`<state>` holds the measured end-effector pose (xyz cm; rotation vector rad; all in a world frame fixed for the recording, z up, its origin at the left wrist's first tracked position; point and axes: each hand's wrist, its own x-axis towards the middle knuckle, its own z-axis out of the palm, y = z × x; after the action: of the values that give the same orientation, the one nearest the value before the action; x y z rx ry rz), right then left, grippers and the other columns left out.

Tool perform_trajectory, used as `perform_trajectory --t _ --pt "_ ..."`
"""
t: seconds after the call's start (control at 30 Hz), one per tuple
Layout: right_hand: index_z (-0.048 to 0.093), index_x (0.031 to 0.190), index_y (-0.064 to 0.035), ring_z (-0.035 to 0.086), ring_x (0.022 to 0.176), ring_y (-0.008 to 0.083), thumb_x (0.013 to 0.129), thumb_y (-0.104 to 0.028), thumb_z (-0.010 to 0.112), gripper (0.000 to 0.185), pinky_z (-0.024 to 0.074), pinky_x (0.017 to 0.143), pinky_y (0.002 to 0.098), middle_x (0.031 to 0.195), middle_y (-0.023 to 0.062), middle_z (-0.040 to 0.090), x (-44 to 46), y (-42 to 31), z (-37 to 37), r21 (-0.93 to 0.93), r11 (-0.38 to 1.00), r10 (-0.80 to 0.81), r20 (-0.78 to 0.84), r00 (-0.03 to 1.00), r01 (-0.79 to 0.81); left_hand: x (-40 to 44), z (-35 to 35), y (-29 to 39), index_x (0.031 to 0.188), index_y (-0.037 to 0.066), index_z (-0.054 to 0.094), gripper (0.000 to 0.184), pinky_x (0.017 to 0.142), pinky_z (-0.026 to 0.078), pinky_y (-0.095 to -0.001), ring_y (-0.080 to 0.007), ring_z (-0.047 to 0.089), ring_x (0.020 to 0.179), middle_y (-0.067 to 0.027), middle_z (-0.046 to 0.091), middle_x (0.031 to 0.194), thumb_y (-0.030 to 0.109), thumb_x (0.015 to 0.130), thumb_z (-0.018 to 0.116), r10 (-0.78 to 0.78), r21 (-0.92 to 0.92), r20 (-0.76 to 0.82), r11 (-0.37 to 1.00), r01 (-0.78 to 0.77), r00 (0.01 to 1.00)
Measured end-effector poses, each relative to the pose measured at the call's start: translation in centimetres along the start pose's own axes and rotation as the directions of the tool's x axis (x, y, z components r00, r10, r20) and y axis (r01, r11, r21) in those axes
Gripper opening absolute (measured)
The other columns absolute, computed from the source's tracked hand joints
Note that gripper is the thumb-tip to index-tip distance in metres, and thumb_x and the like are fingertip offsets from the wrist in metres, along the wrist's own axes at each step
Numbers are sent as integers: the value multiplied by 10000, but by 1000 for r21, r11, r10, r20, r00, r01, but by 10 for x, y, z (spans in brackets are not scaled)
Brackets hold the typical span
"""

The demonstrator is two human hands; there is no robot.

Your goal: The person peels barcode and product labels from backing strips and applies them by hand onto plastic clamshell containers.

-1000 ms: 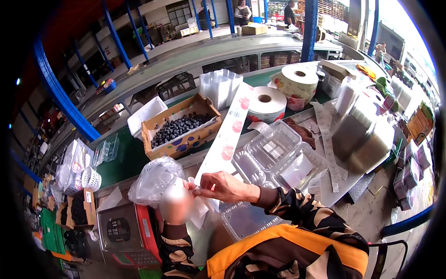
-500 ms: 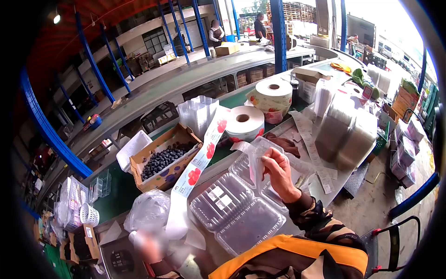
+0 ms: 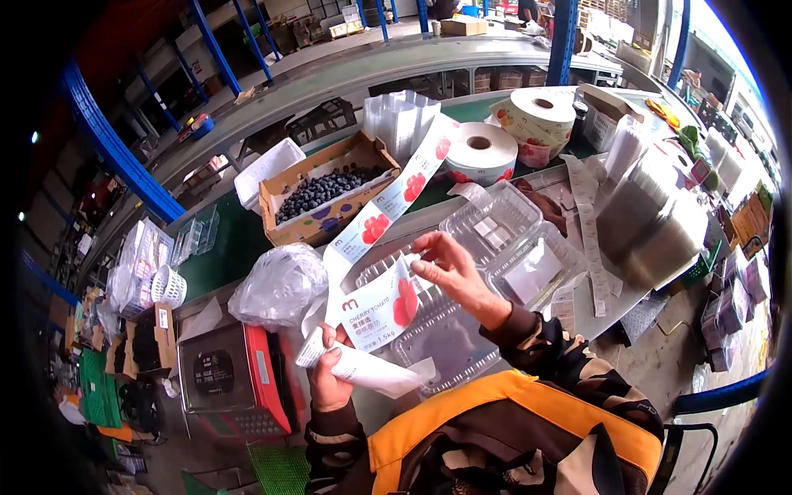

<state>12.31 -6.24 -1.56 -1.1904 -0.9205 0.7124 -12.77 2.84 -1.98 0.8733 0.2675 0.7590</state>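
Note:
My left hand (image 3: 332, 381) is closed on a strip of printed labels (image 3: 370, 312), its lower end curled into a loose loop over my fingers. The facing label shows red tomatoes and the words "Cherry Tomato". My right hand (image 3: 459, 279) is at that label's upper right edge, thumb and forefinger apart. Beneath both hands lies an open clear plastic clamshell box (image 3: 452, 345), partly hidden by the label. Another open clamshell (image 3: 493, 223) sits behind it, with white labels on it. The strip runs up to a label roll (image 3: 478, 157).
A cardboard box of blueberries (image 3: 276, 216) stands at the back left, beside a crumpled plastic bag (image 3: 279, 285). A red scale (image 3: 264, 375) is at the lower left. Stacked clear containers (image 3: 652, 216) and a second label roll (image 3: 540, 115) stand to the right and back.
My right hand has moved left and down from the rear clamshell to the label strip. My left hand has come up and right, bringing the strip over the front clamshell. The view has shifted.

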Motion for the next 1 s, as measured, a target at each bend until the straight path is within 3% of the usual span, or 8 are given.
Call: perform_trajectory --t 0.17,0.33,0.47,0.53,0.67,0.77,0.87,1.0 --pt "472 1365 4 613 1084 182 883 -533 639 741 473 942 330 1225 106 618 -20 39 -37 273 795 399 437 806 -541 -4 -10 -8 899 147 383 243 823 464 -331 -236 570 970 -153 581 1059 111 757 577 -101 -82 5 991 101 995" --pt "718 983 12 671 717 99 853 -125 751 192 549 674 236 847 60 731 -32 38 -26 31 920 384 127 915 -390 -11 -21 -13 961 100 395 182 845 489 -351 -330 588 1117 -281 512 1308 59 831 516 -156 132 35 980 150 987" --pt "722 978 17 667 724 85 875 -110 722 164 543 675 220 854 60 732 -33 44 -74 -51 944 329 45 943 -327 -26 -51 18 982 72 440 145 794 466 -276 -297 595 1144 -274 427 1437 52 848 490 -18 474 -53 880 41 998" --pt "720 965 17 672 728 90 867 -119 733 168 546 679 224 857 62 733 -45 50 -105 -159 884 456 73 887 -441 -38 -73 33 1138 -11 500 290 764 448 -261 -182 602 932 -193 532 1354 33 857 445 130 769 -54 638 -42 990" --pt "723 965 21 669 695 83 808 -126 789 226 551 628 227 847 74 735 -76 75 -116 -238 796 587 75 806 -557 -46 -80 21 1099 -34 525 277 813 459 -328 -208 563 874 -144 610 1163 -17 838 432 8 994 9 106 -9 1000" --pt "719 966 24 674 702 96 778 -118 809 252 555 630 239 846 75 733 -81 82 -103 -299 783 580 30 814 -546 -41 -50 -34 905 -2 490 186 748 457 -375 -274 570 860 -135 623 1018 -65 734 526 -46 960 193 215 -179 980" --pt "713 961 34 666 701 98 771 -110 809 257 555 626 245 848 73 730 -83 81 -92 -302 774 591 25 807 -557 -36 -26 -76 1250 44 585 526 870 459 -384 -314 566 1013 -154 579 1139 -12 728 552 -122 903 348 309 -298 929" --pt "711 952 33 647 686 82 750 -110 817 269 534 608 239 829 62 726 -89 84 -89 -262 784 590 36 806 -562 -29 -20 -107 1209 46 613 493 907 437 -408 -318 537 1087 -142 590 1166 23 722 545 -166 866 434 349 -358 886"
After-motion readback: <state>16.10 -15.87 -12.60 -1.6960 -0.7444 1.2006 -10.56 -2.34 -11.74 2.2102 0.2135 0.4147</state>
